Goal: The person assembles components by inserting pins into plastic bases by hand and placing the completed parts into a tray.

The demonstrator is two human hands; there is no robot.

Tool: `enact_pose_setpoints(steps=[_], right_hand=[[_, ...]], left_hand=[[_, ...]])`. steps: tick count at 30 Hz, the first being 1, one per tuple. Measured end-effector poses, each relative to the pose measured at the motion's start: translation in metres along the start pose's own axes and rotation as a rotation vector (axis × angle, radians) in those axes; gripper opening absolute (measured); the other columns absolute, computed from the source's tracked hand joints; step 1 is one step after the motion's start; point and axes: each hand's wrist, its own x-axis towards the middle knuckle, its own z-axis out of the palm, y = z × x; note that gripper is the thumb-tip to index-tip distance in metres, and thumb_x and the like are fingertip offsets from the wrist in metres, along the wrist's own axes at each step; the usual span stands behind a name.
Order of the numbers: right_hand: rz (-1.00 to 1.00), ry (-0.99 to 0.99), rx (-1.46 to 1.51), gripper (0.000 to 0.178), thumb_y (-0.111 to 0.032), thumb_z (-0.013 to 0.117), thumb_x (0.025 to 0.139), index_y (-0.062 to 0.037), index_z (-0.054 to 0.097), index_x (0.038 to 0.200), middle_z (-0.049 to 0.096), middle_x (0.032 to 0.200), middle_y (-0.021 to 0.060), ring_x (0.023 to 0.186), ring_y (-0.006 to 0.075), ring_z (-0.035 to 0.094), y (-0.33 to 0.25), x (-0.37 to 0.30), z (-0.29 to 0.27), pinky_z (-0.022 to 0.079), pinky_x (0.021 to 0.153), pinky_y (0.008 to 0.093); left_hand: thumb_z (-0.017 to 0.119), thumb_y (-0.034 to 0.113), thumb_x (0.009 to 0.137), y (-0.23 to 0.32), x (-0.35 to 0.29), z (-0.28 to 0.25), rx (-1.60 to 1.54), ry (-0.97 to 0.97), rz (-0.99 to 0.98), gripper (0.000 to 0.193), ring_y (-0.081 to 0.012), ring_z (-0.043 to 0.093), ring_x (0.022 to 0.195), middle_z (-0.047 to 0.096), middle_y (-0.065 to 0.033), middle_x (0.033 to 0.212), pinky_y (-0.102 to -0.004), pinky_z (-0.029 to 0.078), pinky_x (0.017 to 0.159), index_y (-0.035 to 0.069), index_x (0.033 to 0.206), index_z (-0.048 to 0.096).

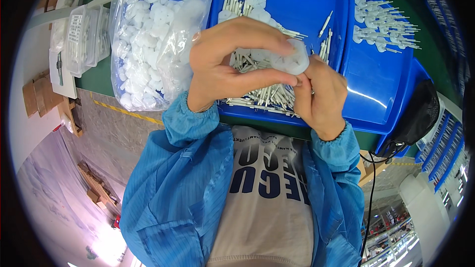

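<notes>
My left hand (230,54) pinches a translucent white plastic disc (299,60) with a scalloped rim between thumb and forefinger, above the middle blue tray. My right hand (324,96) is closed against the disc's right edge. Its fingertips seem to grip something thin, mostly hidden; a dark tip shows just above them. Below both hands, a heap of thin white rods (269,96) with metal ends lies in the blue tray (282,5). More white discs (257,0) rest among the rods at the tray's upper left.
A clear bag of white discs (148,44) lies at left, beside clear plastic boxes (83,42). On the right, a second blue tray (368,76) holds rows of discs with rods attached (386,22). A black pouch (418,113) with a cable sits at its near right corner.
</notes>
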Motion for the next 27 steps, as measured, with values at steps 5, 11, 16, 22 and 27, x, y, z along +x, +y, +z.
enact_pose_setpoints(steps=[5,11,16,22,27], right_hand=[[0.154,-0.103,-0.033,0.022,-0.002,0.074,0.078,-0.0048,0.068,0.099,0.058,0.096,0.0115,0.085,0.0278,0.059,0.002,0.0,-0.011,0.047,0.068,0.0393],[0.164,-0.17,-0.152,0.018,-0.009,0.074,0.078,-0.0033,0.069,0.095,0.056,0.083,0.0108,0.075,0.0277,0.056,-0.003,0.008,-0.018,0.044,0.063,0.036],[0.445,-0.124,0.205,0.019,-0.018,0.068,0.09,0.0004,0.067,0.084,0.055,0.063,0.0093,0.054,0.0177,0.051,-0.013,0.01,-0.015,0.039,0.051,0.033],[0.788,-0.199,0.261,0.024,-0.015,0.059,0.1,0.0006,0.069,0.085,0.057,0.058,0.0074,0.048,0.0075,0.048,-0.021,0.007,-0.032,0.036,0.045,0.0264],[0.304,0.013,-0.05,0.052,0.007,0.07,0.083,-0.0037,0.059,0.133,0.066,0.104,0.0139,0.076,0.0191,0.062,-0.005,0.002,-0.027,0.048,0.061,0.0303]], left_hand=[[0.09,0.003,0.063,0.001,0.011,-0.005,0.242,-0.199,0.076,0.033,-0.0282,0.071,0.096,0.064,-0.0184,0.112,-0.0344,0.061,0.079,0.002,0.093,0.074],[0.088,0.002,0.066,-0.001,0.002,-0.006,0.308,-0.225,0.09,0.025,-0.0289,0.072,0.096,0.054,-0.0151,0.114,-0.032,0.062,0.078,0.004,0.088,0.075],[0.087,0.002,0.067,-0.001,-0.005,0.006,0.382,-0.221,0.166,0.021,-0.031,0.073,0.094,0.053,-0.0125,0.109,-0.0319,0.062,0.077,0.005,0.084,0.075],[0.087,0.003,0.067,-0.004,-0.006,0.005,0.387,-0.236,0.319,0.019,-0.0333,0.073,0.092,0.058,-0.0114,0.102,-0.0335,0.063,0.077,0.005,0.081,0.075],[0.087,0.005,0.071,0.004,-0.009,0.02,-0.091,0.04,-0.051,0.035,-0.024,0.073,0.092,0.07,-0.0145,0.102,-0.0298,0.061,0.077,0.0,0.101,0.069]])
